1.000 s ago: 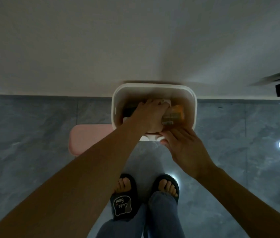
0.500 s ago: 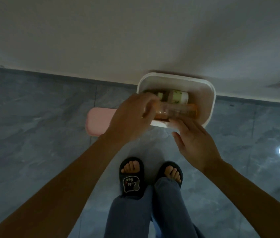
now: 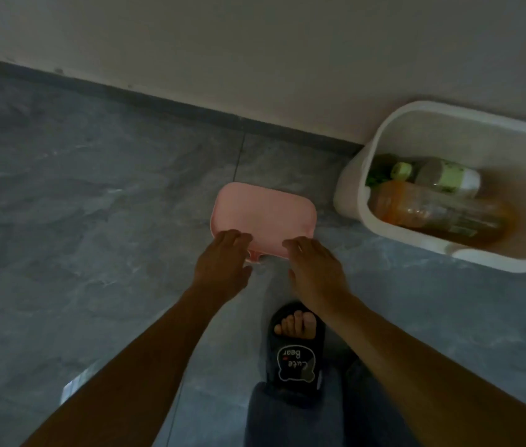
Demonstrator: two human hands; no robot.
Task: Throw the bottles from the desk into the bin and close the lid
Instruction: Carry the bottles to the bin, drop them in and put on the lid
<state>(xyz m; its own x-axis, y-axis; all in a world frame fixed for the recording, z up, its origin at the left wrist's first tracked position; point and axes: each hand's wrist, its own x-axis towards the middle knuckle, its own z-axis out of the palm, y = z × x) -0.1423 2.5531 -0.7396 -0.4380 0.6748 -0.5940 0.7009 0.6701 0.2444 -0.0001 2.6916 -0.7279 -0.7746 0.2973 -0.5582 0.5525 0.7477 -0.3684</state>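
Note:
A white bin [image 3: 384,130] stands open against the wall at the right. Inside it lie an orange bottle [image 3: 439,211] and a clear bottle with a green label [image 3: 445,177]. The pink lid [image 3: 263,217] lies flat on the grey floor to the left of the bin. My left hand [image 3: 221,264] rests its fingertips on the lid's near left edge. My right hand [image 3: 315,266] touches the lid's near right edge. Both hands have their fingers spread and are not closed around the lid.
A pale wall [image 3: 255,53] with a dark skirting runs diagonally behind the lid and bin. My foot in a black slipper [image 3: 295,350] stands on the grey tiled floor [image 3: 77,237] just behind my right hand.
Both hands have left the bin and the orange bottle, which now lies inside it. They have moved left and down onto the pink lid. The view has swung left.

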